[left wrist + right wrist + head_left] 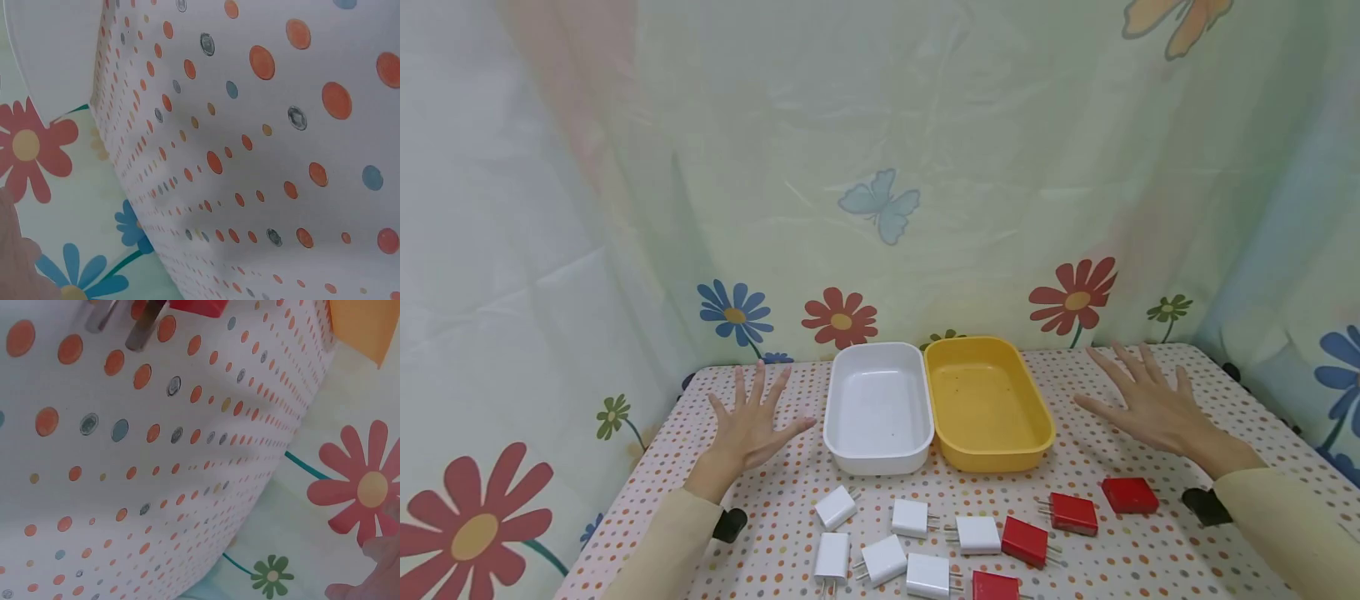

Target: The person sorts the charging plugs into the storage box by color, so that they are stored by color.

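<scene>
Nearest you, along the bottom of the head view, six white two-pronged plug adapters lie scattered at the lower centre on the dotted tablecloth. Four red two-pronged plug adapters lie to the right of most of them, the lowest one cut off by the bottom edge. In your right wrist view, one red body and its prongs show at the top edge.

A little farther up, your left hand is left of centre and your right hand is at the right. Both have their fingers spread wide and hold nothing; whether either one touches the cloth, you cannot tell from here.

Between your hands, at the centre, the white tray stands just beside the yellow tray, both upright, with their long sides running away from you. No adapter sits in either tray. All ten in view lie loose on the cloth in front of them, so the handling seems not yet begun, with every piece left to deal with.

Behind it all, a backdrop curtain printed with flowers and butterflies fills the upper frame.
</scene>
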### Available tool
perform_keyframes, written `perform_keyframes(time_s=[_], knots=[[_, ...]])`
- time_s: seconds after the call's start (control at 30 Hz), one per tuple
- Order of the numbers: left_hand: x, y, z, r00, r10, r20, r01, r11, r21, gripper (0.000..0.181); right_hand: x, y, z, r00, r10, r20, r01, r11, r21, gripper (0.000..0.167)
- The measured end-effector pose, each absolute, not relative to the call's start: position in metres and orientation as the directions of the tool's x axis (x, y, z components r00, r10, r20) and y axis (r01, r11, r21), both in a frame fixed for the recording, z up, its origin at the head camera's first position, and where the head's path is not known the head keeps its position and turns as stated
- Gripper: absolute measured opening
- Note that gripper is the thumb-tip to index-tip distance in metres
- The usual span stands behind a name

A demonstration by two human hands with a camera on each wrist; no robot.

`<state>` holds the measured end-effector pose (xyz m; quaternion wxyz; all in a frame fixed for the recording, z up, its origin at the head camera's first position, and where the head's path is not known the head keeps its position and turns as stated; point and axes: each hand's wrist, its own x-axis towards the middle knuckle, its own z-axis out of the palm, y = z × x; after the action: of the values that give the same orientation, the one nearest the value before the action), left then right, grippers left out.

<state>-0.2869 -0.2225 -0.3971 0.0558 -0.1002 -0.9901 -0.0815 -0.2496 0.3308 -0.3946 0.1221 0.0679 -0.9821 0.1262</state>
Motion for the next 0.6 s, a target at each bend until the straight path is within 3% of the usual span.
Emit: perform_keyframes(time_s=[0.23,0.6], knots=[[-0.287,-0.215,-0.399,-0.970,0.207,0.130,0.229,0.954,0.192,0.097,-0.247,0.332,-0.395,-0.961,-0.108,0.253,-0.169,0.958,-0.230,0.093],[-0.279,-0.191,-0.409,-0.958,0.282,0.052,0.272,0.837,0.475,0.110,-0.243,0.324,-0.395,-0.967,-0.119,0.227,-0.178,0.950,-0.257,0.092]])
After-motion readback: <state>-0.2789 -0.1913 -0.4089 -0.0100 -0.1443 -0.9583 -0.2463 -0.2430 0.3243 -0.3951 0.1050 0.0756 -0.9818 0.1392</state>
